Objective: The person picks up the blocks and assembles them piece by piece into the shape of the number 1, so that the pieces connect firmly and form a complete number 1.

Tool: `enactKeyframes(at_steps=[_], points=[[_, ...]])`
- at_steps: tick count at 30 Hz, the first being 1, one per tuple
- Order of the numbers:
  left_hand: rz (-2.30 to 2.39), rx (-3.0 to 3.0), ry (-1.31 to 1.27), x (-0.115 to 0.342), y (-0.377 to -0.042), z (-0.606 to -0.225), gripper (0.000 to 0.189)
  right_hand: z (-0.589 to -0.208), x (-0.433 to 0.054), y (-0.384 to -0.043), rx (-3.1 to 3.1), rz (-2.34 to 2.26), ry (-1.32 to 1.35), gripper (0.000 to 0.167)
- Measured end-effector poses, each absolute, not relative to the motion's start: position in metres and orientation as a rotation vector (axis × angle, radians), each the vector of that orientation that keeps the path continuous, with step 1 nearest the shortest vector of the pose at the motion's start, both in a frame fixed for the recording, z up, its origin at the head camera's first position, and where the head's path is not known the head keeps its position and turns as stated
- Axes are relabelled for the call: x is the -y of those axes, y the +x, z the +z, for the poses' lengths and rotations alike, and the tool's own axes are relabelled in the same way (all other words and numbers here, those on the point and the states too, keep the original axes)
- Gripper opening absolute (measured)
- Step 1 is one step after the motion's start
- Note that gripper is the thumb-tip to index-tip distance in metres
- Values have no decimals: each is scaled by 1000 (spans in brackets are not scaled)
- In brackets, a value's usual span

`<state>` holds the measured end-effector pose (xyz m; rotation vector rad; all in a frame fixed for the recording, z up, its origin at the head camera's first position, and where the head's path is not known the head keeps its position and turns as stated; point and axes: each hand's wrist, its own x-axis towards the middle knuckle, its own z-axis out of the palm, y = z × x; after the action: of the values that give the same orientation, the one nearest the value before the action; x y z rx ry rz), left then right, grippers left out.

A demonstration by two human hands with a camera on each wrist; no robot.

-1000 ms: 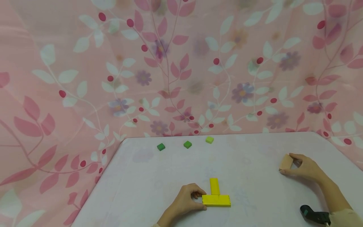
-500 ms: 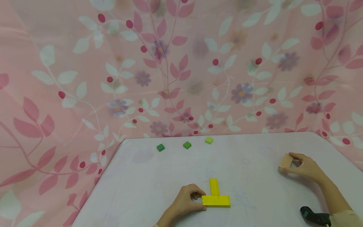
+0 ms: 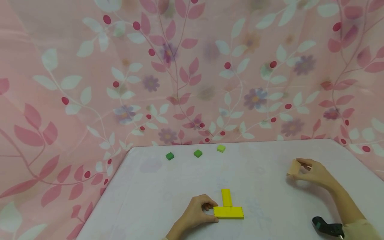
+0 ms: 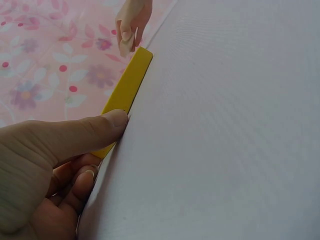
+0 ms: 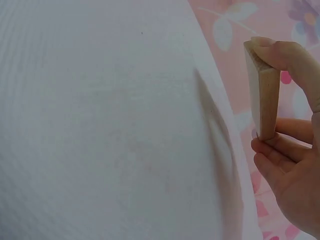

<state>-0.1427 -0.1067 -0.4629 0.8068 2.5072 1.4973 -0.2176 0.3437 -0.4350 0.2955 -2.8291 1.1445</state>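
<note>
My left hand grips the left end of a yellow block lying crosswise on the table, thumb at its near side. A second yellow block stretches away from the middle of its far edge, so the two form an upside-down T. Over on the right, my right hand pinches a flat natural-wood block between thumb and fingers. In the right wrist view this wooden block is held above the table, its shadow falling on the cloth.
Three small green blocks, a dark green one, a mid-green one and a light green one, lie along the far edge of the white table. A black device sits at the right wrist. Pink floral cloth hangs behind.
My right hand has moved left and slightly away from me, carrying the wooden block. The left hand and both yellow blocks have stayed in place.
</note>
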Motion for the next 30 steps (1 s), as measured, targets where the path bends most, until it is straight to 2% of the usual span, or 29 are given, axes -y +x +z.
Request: enactKeyframes(at_steps=[15,30], points=[[1478,-2526,826,107,-144,-463,31,-429,-325,-227,2743,1080,411,72],[1480,-2527,813,107,-144,-463,31,-423,-297,-234,2750,1121,497,75]])
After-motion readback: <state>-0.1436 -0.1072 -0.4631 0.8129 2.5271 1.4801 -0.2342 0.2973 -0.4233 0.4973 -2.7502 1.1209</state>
